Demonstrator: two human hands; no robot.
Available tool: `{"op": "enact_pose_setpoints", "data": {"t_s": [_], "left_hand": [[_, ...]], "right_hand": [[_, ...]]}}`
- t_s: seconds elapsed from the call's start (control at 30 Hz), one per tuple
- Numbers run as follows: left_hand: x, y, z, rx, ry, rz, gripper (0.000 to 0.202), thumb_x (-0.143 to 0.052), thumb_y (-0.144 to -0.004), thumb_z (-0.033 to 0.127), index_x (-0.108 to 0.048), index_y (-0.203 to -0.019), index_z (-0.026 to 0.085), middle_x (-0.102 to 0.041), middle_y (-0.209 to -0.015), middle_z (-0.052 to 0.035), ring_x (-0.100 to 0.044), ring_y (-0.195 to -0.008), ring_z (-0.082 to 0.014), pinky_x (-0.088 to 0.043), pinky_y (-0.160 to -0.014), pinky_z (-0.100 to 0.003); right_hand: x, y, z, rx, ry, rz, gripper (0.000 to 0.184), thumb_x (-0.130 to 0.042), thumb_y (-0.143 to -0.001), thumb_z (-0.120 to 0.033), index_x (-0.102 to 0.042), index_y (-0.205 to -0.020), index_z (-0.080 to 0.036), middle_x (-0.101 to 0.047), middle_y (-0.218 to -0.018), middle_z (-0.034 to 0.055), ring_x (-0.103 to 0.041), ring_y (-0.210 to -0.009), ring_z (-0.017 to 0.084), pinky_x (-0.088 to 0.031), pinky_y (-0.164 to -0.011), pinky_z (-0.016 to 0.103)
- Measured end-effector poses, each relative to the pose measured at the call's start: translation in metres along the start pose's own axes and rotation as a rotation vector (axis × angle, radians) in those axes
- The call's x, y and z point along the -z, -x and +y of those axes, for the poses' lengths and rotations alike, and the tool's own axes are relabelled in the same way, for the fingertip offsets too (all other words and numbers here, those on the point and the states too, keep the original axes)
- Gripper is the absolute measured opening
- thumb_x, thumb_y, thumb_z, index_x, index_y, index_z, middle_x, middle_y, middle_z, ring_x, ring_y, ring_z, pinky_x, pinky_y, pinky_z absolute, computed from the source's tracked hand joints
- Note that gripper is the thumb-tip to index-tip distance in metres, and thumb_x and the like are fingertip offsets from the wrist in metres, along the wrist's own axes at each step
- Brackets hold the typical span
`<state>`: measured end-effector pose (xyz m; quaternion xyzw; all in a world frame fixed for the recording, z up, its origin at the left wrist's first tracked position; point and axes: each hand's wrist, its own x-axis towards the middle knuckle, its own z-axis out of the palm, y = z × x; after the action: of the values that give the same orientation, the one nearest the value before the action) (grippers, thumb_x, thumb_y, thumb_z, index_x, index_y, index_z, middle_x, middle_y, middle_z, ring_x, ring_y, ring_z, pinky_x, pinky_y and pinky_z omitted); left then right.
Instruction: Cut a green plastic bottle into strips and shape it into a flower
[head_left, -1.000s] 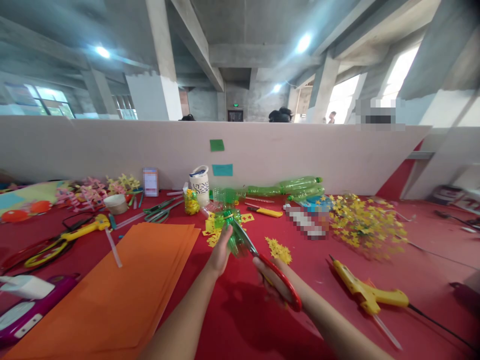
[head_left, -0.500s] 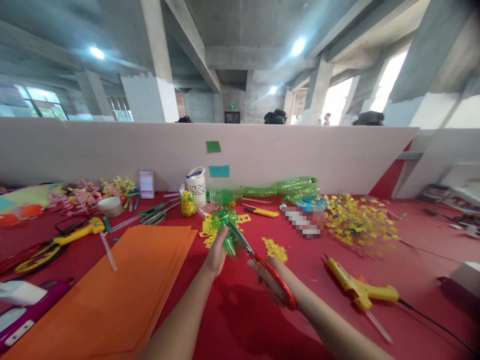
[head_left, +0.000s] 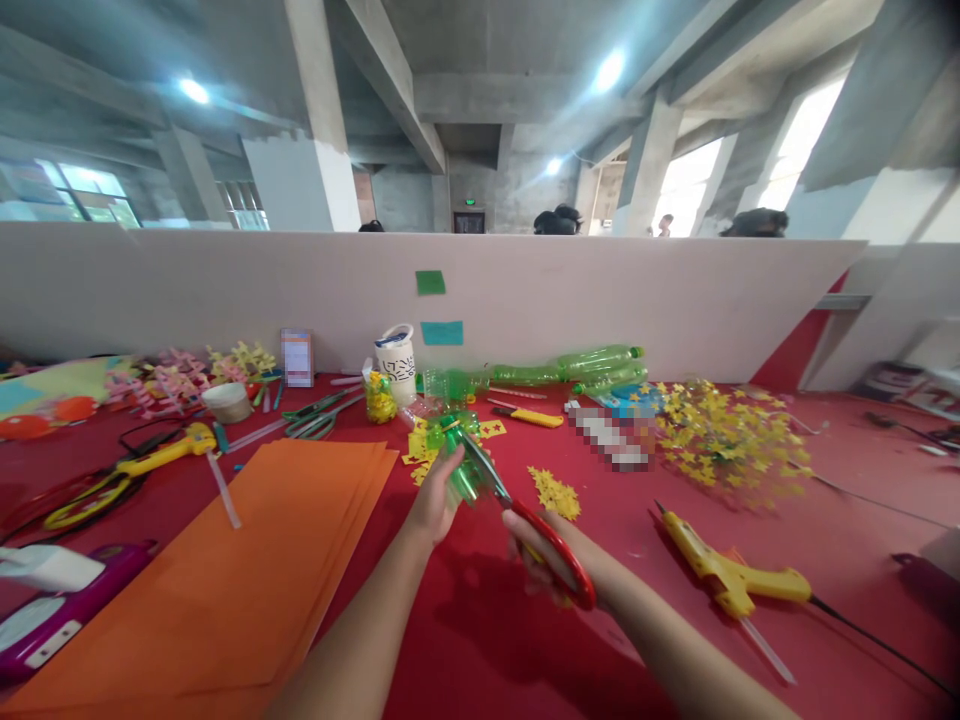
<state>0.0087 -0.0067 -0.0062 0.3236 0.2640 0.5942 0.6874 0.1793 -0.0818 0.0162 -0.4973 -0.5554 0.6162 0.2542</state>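
My left hand (head_left: pixel 439 500) is closed around a piece of green plastic bottle (head_left: pixel 466 476), its neck end pointing away from me. In my right hand (head_left: pixel 544 550) is a pair of scissors (head_left: pixel 551 545) with red handles, my fingers wrapped through the loops. The metal blades reach up and left to the green plastic; how far they are parted is hard to make out. Just right of the blades lies a pile of small yellow stars (head_left: pixel 555 493) on the red tabletop (head_left: pixel 480 640). Punched yellow scraps (head_left: pixel 420 445) lie behind my left hand.
Orange sheets (head_left: pixel 247 560) cover the left side, beside a yellow-handled tool (head_left: pixel 169 455) and a purple power strip (head_left: pixel 67 610). A yellow glue gun (head_left: pixel 724 570) and yellow star flowers (head_left: pixel 720 430) lie right. Green bottles (head_left: pixel 592 368) and a yellow cutter (head_left: pixel 529 415) are farther back, before a white partition (head_left: pixel 600 290).
The whole view has shifted slightly, with the table contents appearing higher. Both hands keep their grip, and the scissor blades stay against the green bottle piece.
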Motion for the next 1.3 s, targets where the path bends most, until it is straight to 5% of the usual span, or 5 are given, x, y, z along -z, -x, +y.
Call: {"op": "enact_pose_setpoints", "data": {"t_s": [0.23,0.6,0.8,1.0,1.3], "left_hand": [[0.011,-0.004,0.015,-0.027,0.131,0.011,0.024,-0.058,-0.08,0.036,-0.061,-0.095,0.017,-0.07,-0.089,-0.0071,-0.066,-0.086,-0.0229,-0.052,-0.072,-0.035],[0.012,-0.002,0.018,-0.008,0.176,0.017,0.027,-0.056,-0.077,0.032,-0.061,-0.098,0.015,-0.07,-0.089,-0.0102,-0.066,-0.087,-0.0269,-0.052,-0.072,-0.04],[0.016,-0.004,0.018,-0.044,0.234,0.041,0.025,-0.056,-0.078,0.033,-0.061,-0.094,0.015,-0.07,-0.088,-0.0103,-0.066,-0.086,-0.0255,-0.052,-0.074,-0.039],[0.02,-0.008,0.026,-0.1,0.328,0.134,0.015,-0.06,-0.076,0.029,-0.062,-0.083,0.015,-0.069,-0.08,-0.008,-0.066,-0.078,-0.0215,-0.052,-0.073,-0.037],[0.021,-0.01,0.027,-0.089,0.359,0.164,0.013,-0.056,-0.078,0.023,-0.062,-0.085,0.015,-0.068,-0.08,-0.0078,-0.066,-0.08,-0.021,-0.053,-0.074,-0.036]], "right_hand": [[0.0,0.0,0.003,0.065,0.055,-0.074,0.05,-0.049,-0.077,-0.065,-0.053,-0.067,-0.016,-0.039,-0.033,-0.0093,-0.039,-0.027,0.006,-0.047,-0.047,0.024],[0.002,0.012,-0.007,0.111,0.058,-0.143,0.047,-0.045,-0.082,-0.06,-0.054,-0.069,-0.017,-0.037,-0.035,-0.0107,-0.038,-0.028,0.005,-0.049,-0.051,0.023],[0.006,0.011,-0.007,0.139,0.031,-0.127,0.046,-0.044,-0.084,-0.06,-0.054,-0.07,-0.016,-0.035,-0.037,-0.0097,-0.036,-0.029,0.006,-0.044,-0.043,0.021],[0.019,0.009,-0.007,0.095,0.245,0.047,0.051,-0.047,-0.078,-0.065,-0.054,-0.071,-0.015,-0.042,-0.039,-0.0058,-0.041,-0.034,0.007,-0.039,-0.042,0.021],[0.014,0.007,-0.006,0.039,0.369,-0.048,0.053,-0.052,-0.073,-0.069,-0.051,-0.067,-0.016,-0.043,-0.043,-0.0047,-0.045,-0.04,0.008,-0.032,-0.038,0.017]]}}
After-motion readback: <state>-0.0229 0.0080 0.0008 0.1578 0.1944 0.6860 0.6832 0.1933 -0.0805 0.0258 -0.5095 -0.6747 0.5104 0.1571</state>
